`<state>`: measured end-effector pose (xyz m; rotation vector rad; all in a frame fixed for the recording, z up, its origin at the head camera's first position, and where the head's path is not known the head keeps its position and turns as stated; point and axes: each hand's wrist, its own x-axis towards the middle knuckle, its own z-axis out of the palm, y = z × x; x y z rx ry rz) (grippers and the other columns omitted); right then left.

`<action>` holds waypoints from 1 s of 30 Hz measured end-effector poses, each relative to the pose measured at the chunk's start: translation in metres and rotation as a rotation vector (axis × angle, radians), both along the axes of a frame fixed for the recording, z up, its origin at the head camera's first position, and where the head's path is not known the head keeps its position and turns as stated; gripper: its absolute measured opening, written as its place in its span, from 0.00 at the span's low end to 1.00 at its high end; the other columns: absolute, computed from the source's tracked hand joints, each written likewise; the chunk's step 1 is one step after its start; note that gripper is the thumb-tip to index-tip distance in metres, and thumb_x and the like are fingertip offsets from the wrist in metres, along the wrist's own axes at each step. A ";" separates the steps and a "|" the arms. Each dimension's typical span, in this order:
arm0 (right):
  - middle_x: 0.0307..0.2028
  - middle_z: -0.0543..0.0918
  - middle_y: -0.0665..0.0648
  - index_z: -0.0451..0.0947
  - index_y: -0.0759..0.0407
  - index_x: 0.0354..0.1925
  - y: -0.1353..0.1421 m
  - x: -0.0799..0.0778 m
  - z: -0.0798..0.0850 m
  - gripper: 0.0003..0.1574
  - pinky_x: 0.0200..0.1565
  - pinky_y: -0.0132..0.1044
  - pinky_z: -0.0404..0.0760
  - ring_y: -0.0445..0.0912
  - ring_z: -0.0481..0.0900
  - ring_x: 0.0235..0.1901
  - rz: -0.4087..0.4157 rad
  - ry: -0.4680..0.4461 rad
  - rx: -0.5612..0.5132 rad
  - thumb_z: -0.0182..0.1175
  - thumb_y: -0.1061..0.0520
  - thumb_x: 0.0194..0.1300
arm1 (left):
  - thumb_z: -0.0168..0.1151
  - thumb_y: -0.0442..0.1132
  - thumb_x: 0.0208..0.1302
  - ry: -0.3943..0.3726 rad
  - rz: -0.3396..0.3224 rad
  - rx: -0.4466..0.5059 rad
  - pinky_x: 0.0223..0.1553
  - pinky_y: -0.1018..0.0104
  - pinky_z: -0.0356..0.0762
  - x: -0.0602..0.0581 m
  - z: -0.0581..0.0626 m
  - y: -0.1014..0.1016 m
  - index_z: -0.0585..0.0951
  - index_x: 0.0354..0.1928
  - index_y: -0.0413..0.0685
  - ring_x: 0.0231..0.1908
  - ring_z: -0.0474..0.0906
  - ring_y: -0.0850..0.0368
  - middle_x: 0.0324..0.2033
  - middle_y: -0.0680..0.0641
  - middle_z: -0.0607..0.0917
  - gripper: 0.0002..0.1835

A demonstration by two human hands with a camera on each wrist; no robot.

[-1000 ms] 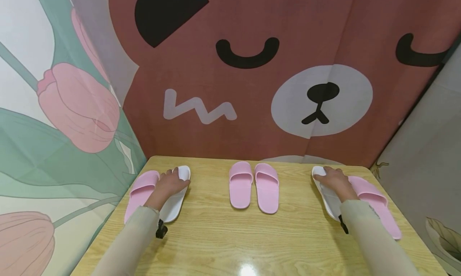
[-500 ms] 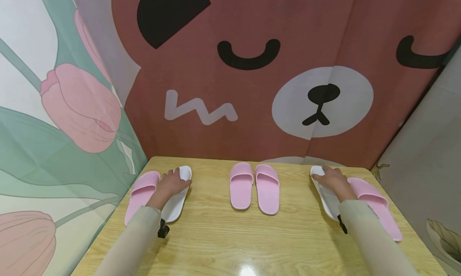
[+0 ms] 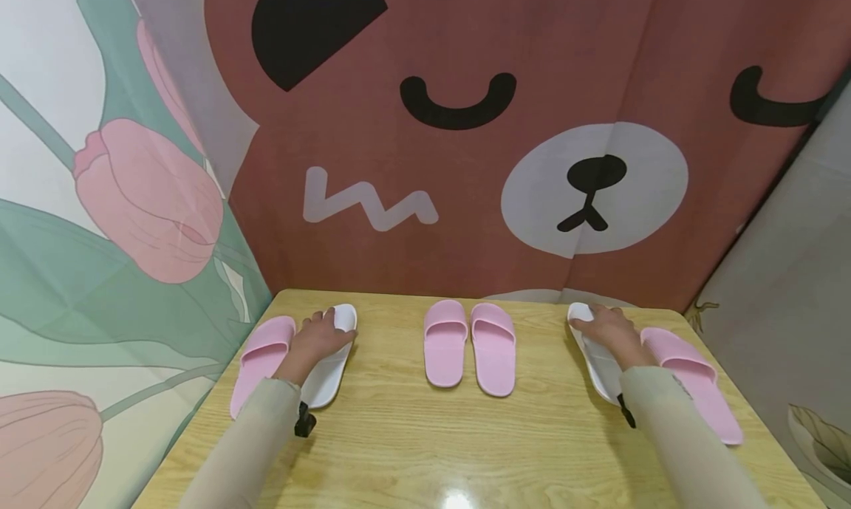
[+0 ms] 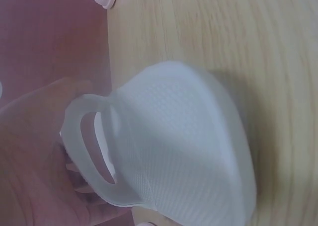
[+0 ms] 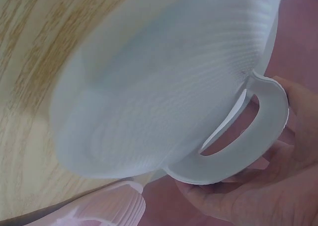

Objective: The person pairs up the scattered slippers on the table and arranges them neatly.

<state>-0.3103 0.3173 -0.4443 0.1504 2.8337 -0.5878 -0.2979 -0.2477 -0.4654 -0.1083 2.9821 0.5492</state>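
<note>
My left hand (image 3: 320,339) grips a white slipper (image 3: 326,382) over its strap at the table's left side. In the left wrist view the palm (image 4: 30,171) lies over the strap (image 4: 77,136), and the footbed faces the camera. On the right, my right hand (image 3: 610,332) holds another white slipper (image 3: 601,372) by its strap. Fingers (image 5: 293,94) wrap the outside of that strap (image 5: 248,146) in the right wrist view. A pink slipper (image 3: 255,369) is close beside the left hand. Another pink slipper (image 3: 698,387) lies right of the right hand, partly behind the sleeve.
Two pink slippers (image 3: 445,346) stand side by side at the middle back of the wooden table (image 3: 425,442). Behind the table hangs a brown bear-print curtain (image 3: 465,258). Printed fabric (image 3: 159,309) borders the left side, and a grey one (image 3: 784,295) the right.
The right hand and its white slipper have shifted slightly left and away from me. The left hand's white slipper has moved slightly right. The pink slippers have stayed in place.
</note>
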 end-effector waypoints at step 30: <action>0.69 0.51 0.85 0.50 0.70 0.77 -0.031 -0.004 0.006 0.53 0.57 0.78 0.62 0.84 0.54 0.64 0.010 0.048 -0.054 0.52 0.35 0.72 | 0.58 0.62 0.65 -0.014 0.023 0.008 0.65 0.31 0.61 -0.006 0.000 0.001 0.55 0.77 0.34 0.71 0.54 0.24 0.72 0.26 0.60 0.50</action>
